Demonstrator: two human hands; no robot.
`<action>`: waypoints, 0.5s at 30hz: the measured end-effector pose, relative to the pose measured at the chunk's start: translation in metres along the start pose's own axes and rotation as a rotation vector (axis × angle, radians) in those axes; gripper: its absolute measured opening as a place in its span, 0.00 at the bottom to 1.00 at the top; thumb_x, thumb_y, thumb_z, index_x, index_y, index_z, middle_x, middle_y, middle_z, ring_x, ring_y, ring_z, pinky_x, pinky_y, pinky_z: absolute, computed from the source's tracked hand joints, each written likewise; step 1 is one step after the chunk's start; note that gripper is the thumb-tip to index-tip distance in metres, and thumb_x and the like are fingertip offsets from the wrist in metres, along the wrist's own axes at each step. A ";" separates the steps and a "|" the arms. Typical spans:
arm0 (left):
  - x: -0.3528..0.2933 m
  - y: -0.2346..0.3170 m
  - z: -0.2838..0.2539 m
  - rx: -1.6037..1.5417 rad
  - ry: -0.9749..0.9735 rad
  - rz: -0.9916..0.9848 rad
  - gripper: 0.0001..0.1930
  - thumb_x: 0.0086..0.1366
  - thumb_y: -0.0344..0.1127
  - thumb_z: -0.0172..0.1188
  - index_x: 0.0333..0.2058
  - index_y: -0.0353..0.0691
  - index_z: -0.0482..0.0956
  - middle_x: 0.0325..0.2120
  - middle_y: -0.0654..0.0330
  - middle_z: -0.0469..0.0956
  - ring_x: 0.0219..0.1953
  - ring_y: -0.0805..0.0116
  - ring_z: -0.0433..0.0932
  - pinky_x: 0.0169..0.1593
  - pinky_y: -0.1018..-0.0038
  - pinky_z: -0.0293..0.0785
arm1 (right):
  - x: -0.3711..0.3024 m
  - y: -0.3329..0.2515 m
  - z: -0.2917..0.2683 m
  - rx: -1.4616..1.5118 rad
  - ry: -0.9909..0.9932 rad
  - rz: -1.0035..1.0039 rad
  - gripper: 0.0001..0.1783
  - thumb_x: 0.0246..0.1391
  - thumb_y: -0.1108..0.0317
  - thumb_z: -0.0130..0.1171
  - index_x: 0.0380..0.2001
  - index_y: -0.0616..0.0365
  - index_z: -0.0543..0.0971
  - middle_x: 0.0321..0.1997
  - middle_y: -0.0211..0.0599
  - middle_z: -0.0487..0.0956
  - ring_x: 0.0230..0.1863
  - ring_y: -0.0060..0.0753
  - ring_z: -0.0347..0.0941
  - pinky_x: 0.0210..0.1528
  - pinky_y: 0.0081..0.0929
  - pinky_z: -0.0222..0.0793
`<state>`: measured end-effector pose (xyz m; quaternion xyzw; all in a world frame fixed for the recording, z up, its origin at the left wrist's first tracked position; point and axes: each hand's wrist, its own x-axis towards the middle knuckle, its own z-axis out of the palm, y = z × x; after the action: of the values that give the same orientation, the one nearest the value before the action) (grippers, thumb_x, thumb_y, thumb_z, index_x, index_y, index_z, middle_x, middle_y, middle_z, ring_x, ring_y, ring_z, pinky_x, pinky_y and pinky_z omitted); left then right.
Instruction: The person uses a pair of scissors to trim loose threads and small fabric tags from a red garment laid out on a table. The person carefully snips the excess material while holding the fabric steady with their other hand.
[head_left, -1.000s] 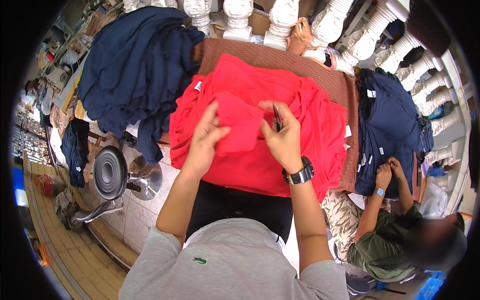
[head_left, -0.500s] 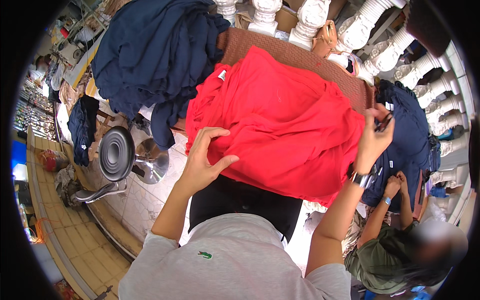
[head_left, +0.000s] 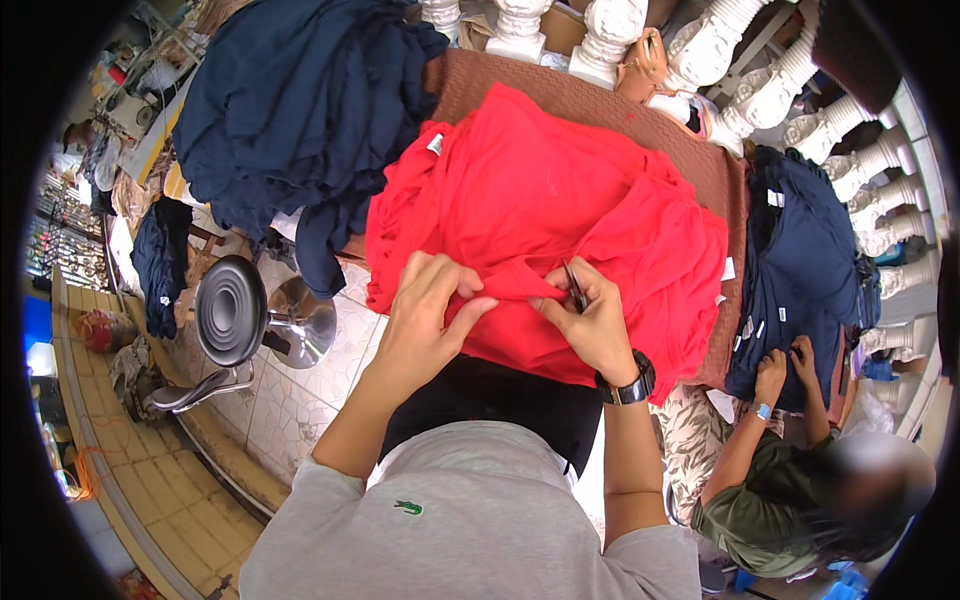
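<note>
A heap of red fabric [head_left: 570,180], apparently a garment with a small white label at its far left corner, lies spread in front of me. Close to its near edge, my left hand [head_left: 428,305] is closed with thumb and fingers pinching a fold. Just right of it, my right hand [head_left: 598,322] pinches the same raised fold between thumb and finger. A small dark pointed tool [head_left: 574,285], possibly thread snips, rests in the right hand's fingers; its full shape is hidden. A black watch [head_left: 632,380] is on my right wrist.
The brown textured table cover [head_left: 520,85] shows behind the red cloth. Navy garments are piled at far left [head_left: 290,110] and right [head_left: 800,260]. A co-worker's hands [head_left: 785,370] touch the right pile. A black round stool [head_left: 232,310] stands left; white balusters [head_left: 610,40] line the back.
My right hand has come left and down from the cloth's right edge, bringing the dark tool to the fold. My left hand has closed from an open curve and shifted slightly right.
</note>
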<state>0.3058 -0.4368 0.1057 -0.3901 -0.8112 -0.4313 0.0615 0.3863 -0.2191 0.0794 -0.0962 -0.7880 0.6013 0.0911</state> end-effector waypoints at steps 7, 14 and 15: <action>-0.003 -0.003 0.045 -0.224 -0.130 0.008 0.16 0.60 0.28 0.73 0.42 0.36 0.74 0.34 0.58 0.72 0.31 0.70 0.75 0.33 0.74 0.73 | -0.037 0.009 -0.004 0.114 0.016 0.111 0.13 0.53 0.66 0.75 0.38 0.60 0.85 0.27 0.20 0.69 0.24 0.11 0.58 0.26 0.16 0.53; 0.001 0.017 0.047 -0.412 -0.148 -0.298 0.15 0.60 0.25 0.72 0.43 0.35 0.77 0.36 0.59 0.73 0.32 0.74 0.78 0.33 0.77 0.76 | -0.041 0.022 0.007 0.175 0.035 0.053 0.12 0.57 0.75 0.67 0.45 0.63 0.85 0.30 0.24 0.69 0.32 0.16 0.63 0.34 0.18 0.59; 0.003 0.019 0.045 -0.398 -0.186 -0.312 0.14 0.60 0.25 0.72 0.42 0.33 0.77 0.36 0.58 0.74 0.32 0.74 0.78 0.34 0.77 0.76 | -0.041 0.021 0.009 0.171 0.039 0.028 0.12 0.57 0.76 0.67 0.45 0.63 0.85 0.30 0.24 0.69 0.32 0.16 0.63 0.34 0.18 0.59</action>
<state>0.3272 -0.3956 0.0917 -0.3028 -0.7630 -0.5486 -0.1584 0.4243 -0.2330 0.0554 -0.1108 -0.7303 0.6657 0.1056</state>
